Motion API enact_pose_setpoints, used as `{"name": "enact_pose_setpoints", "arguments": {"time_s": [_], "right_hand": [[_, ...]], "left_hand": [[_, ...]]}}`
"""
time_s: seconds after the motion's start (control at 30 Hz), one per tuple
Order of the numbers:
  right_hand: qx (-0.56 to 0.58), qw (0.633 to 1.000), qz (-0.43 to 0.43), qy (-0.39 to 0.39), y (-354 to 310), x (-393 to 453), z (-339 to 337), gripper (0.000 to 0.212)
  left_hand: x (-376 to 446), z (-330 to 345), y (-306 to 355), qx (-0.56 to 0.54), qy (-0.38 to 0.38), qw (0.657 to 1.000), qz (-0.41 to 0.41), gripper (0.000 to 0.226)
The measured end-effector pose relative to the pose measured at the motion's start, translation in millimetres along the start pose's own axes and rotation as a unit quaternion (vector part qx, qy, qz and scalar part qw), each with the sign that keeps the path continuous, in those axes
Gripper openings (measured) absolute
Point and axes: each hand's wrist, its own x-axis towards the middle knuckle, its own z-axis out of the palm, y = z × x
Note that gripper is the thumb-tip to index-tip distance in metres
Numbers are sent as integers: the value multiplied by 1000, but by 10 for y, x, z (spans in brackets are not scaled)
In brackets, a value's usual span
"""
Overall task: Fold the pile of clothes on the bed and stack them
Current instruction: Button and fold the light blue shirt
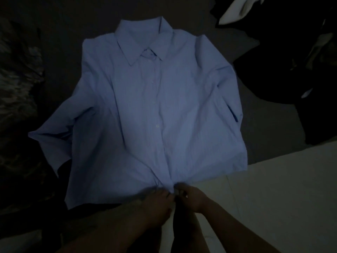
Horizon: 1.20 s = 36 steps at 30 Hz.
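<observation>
While the room is staying very dim, you are looking down at a light blue shirt (pixel 155 110) lying flat on the dark bed (pixel 269 114). It is lying front side up, with its collar (pixel 144 39) pointing away from you and its bottom edge close to you. A row of small white buttons is running down the middle. One short sleeve is sticking out to the left side, and the other sleeve is lying tucked along the right side.

Your left hand (pixel 156 203) and your right hand (pixel 191 198) are meeting at the middle of the shirt's bottom edge, almost touching each other. The fingers of both hands are curling in and pinching the cloth there, right where the two front halves are coming together. The cloth is bunching up into little folds around your fingers.

To the right, a heap of dark clothes (pixel 291 73) is lying on the bed, with a white piece of cloth (pixel 238 10) sitting on top at the far end. A dark, rumpled blanket (pixel 16 84) is lying along the left side. Pale floor tiles (pixel 282 198) are showing at the lower right, past the edge of the bed.
</observation>
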Motion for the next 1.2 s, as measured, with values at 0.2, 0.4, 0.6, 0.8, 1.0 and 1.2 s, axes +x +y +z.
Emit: {"name": "enact_pose_setpoints", "arguments": {"time_s": [0.2, 0.4, 0.6, 0.8, 1.0, 1.2], "right_hand": [[61, 968, 69, 233, 171, -110, -807, 27], [141, 889, 67, 431, 150, 74, -1951, 26], [186, 874, 95, 439, 226, 529, -3052, 32], [358, 910, 74, 193, 334, 831, -3300, 26], [315, 827, -23, 465, 163, 770, -3545, 12], [224, 828, -134, 497, 136, 381, -3927, 10]], "left_hand": [[248, -402, 190, -35, 54, 997, -36, 28], [745, -1050, 293, -99, 133, 985, -56, 35], [1497, -1636, 540, -194, 195, 957, -90, 43], [2285, -2094, 967, -274, 233, 925, -126, 50], [2798, -2268, 1239, -447, 227, 822, -271, 45], [2953, -2586, 1640, -595, 163, 773, -147, 76]]}}
